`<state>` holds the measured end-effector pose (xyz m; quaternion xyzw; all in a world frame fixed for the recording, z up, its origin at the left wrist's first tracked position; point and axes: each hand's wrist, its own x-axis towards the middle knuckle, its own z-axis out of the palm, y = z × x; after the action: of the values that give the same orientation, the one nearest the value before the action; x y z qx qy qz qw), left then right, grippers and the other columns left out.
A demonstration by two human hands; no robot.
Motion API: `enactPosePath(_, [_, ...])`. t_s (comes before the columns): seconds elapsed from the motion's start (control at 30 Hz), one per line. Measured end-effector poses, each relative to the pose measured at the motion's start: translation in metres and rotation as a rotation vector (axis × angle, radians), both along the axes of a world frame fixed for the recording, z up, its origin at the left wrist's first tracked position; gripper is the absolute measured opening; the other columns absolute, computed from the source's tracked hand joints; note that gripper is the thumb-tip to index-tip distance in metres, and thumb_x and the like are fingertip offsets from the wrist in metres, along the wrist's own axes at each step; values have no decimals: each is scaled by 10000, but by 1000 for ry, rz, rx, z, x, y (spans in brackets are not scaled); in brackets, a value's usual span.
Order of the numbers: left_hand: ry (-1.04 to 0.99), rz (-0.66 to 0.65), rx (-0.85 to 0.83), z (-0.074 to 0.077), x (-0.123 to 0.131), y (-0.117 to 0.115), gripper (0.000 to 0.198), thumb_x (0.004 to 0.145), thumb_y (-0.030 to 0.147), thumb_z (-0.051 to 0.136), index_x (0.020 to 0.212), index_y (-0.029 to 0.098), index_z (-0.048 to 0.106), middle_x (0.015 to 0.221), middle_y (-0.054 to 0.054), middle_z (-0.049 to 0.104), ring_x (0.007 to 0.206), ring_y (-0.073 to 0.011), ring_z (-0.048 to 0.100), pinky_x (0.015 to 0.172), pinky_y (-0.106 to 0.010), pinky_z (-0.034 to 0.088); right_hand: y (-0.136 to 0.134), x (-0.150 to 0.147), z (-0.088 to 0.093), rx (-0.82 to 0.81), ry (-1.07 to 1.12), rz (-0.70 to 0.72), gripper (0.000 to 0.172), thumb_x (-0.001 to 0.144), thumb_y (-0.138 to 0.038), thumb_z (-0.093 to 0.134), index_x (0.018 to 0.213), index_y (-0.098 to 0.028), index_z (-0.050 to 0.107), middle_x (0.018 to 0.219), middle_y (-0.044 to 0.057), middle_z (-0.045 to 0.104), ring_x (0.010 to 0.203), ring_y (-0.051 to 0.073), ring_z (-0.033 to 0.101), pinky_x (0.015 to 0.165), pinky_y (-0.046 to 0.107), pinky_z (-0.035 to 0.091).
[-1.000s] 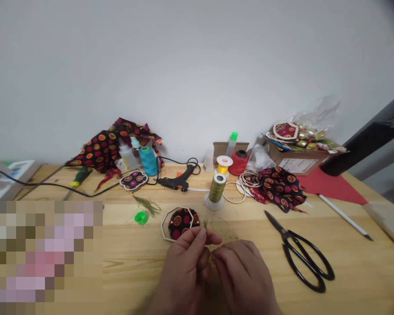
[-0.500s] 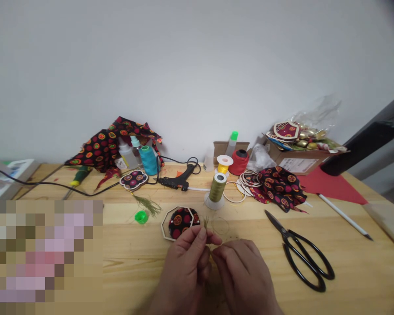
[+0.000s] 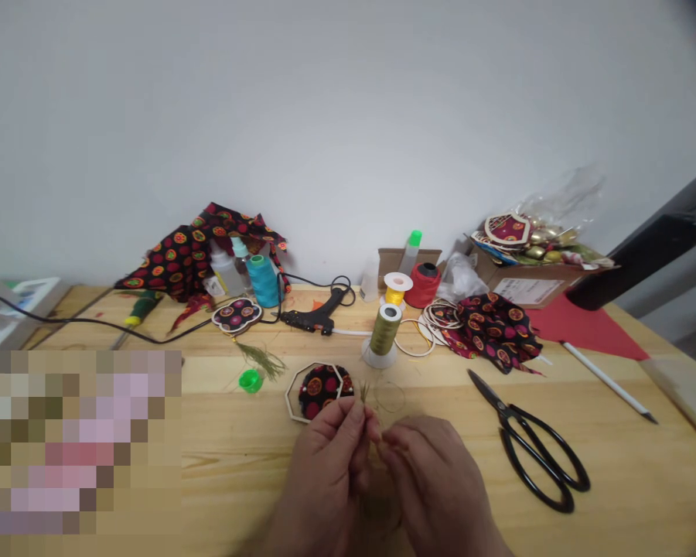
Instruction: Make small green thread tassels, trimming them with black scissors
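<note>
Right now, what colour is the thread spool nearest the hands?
The spool is olive green; the head view shows it.

Olive thread tuft (image 3: 363, 391), black scissors (image 3: 530, 445), red-dotted black fabric octagon (image 3: 319, 387).

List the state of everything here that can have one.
Left hand, pinching small olive thread tuft.
Right hand, pinching the same tuft.
Black steel scissors, closed, lying flat.
Olive thread spool, upright.
Black glue gun, lying flat.
Brown cardboard box, open.
Green plastic cap, lying loose.
</note>
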<state>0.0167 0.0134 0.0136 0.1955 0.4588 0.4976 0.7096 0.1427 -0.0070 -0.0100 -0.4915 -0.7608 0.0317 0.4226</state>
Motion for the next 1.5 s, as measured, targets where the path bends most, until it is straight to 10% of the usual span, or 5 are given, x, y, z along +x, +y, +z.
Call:
enactPosePath(0.33, [197, -153, 100, -9, 2, -4, 296, 736, 432, 691, 653, 158, 617, 519, 70, 462, 419, -44, 298, 392, -162, 208, 10, 4, 26, -114, 253, 10, 133, 834, -77, 568, 858, -202, 607, 778, 14, 617, 757, 163, 560, 663, 281, 438])
enactPosePath(1.5, [95, -173, 52, -8, 4, -6, 316, 700, 419, 719, 603, 164, 559, 481, 89, 442, 367, -24, 263, 359, -155, 170, 20, 13, 27, -294, 467, -74, 152, 867, -202, 516, 776, -198, 638, 775, 26, 623, 762, 169, 576, 698, 290, 457])
